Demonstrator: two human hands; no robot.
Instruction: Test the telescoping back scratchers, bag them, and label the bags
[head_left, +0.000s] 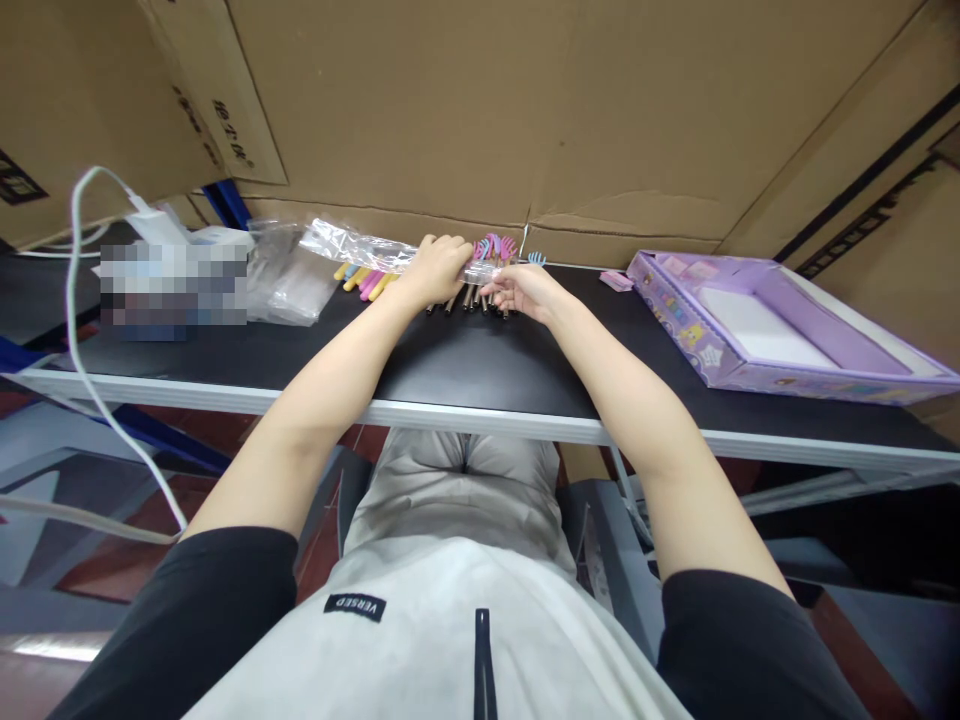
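The left hand (437,265) grips a clear plastic sleeve (360,247) above the bench (480,365), over claw-topped sticks (508,246); the right hand (531,290) appears to pinch its end. Seemingly mid-handling, the thin film calls for light, steady fingers.

This looks like a small packing workshop: a narrow black table (480,365) with a metal edge (487,418), backed by big printed cardboard (450,110), holds clear plastic bags (296,295), small colourful items (493,245) and a purple box (694,335).

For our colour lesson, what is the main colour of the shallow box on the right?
The box is mostly purple; see the head view.
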